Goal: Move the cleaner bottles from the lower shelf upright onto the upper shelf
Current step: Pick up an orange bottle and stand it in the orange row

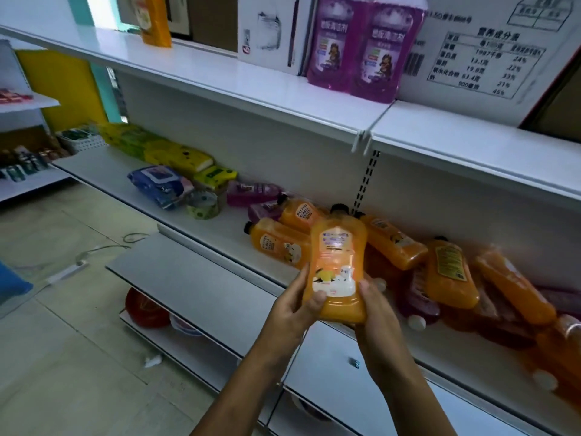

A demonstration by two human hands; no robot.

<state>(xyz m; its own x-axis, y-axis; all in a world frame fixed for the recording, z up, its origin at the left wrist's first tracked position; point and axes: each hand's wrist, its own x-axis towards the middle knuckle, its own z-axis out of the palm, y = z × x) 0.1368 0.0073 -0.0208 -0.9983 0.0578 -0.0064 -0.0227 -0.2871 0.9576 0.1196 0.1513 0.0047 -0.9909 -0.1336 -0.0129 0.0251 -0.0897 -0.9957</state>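
Fingers (316, 302) curled round the base of an orange bottle (339, 265), both hands clamped on it.

Left hand (295, 305) with thumb across the label, right hand (375, 305) cupping the other side; held cap-up, clear of the lower shelf (201, 215), probably to keep it upright for the lift. Behind it, more orange bottles (393, 243) lying on their sides in a heap on that shelf, purple ones mixed in. Well above, two purple bottles (361, 51) standing on the upper shelf (251, 86) beside a white box (270, 29), bare shelf to their left. Likely next: raise and set down beside the purple pair.
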